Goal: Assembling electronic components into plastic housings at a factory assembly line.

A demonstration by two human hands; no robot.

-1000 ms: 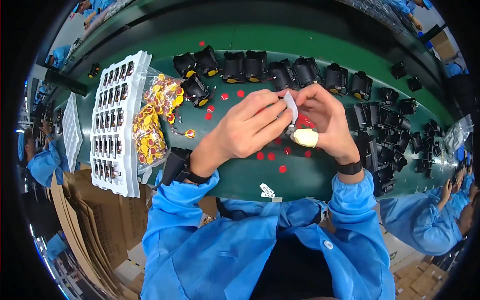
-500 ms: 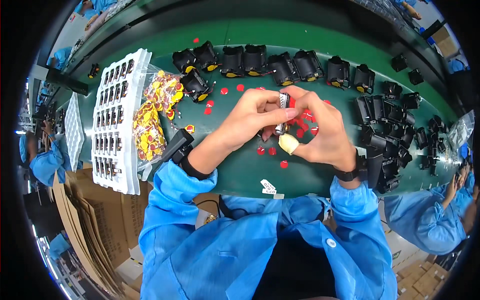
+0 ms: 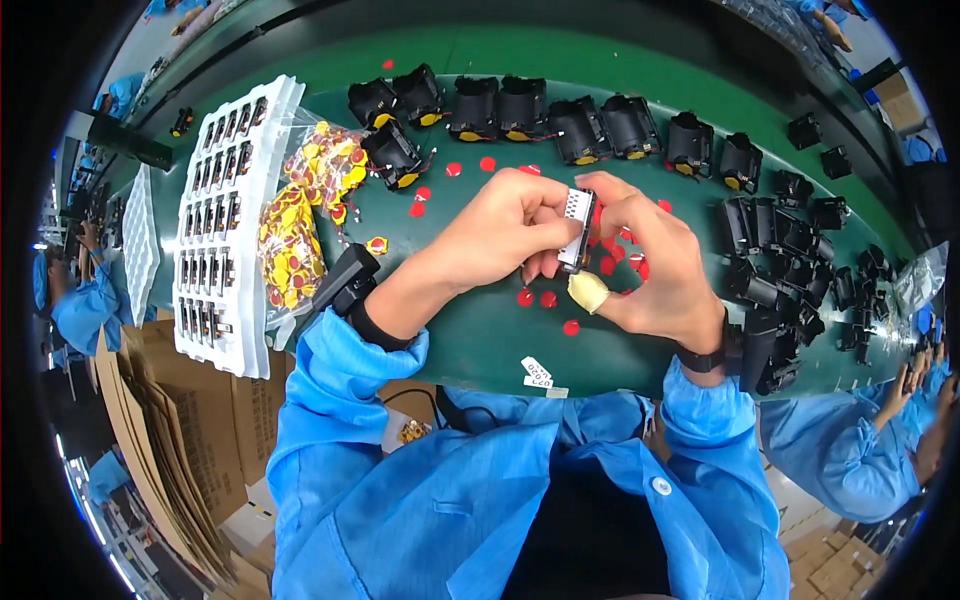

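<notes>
Over the middle of the bench, my left hand (image 3: 497, 228) grips a small black part with a white perforated face (image 3: 577, 228), thumb on the near side and fingers curled behind. My right hand (image 3: 655, 262) curves around the part's other side, its fingertips at the far end and its thumb near the lower end. A pale yellow finger cot (image 3: 587, 292) covers that thumb. Red round stickers (image 3: 571, 327) lie scattered under and around both hands. Part of the held piece is hidden by my fingers.
A white tray (image 3: 216, 272) of small parts stands at left, beside plastic bags of yellow-and-red discs (image 3: 290, 250). Black housings (image 3: 475, 108) line the far side; more black housings (image 3: 750, 225) pile up at right. White labels (image 3: 538, 372) lie at the near edge. Co-workers sit on both sides.
The part has turned, so its white perforated face shows more broadly. Both hands have stayed around it, and the view has shifted slightly.
</notes>
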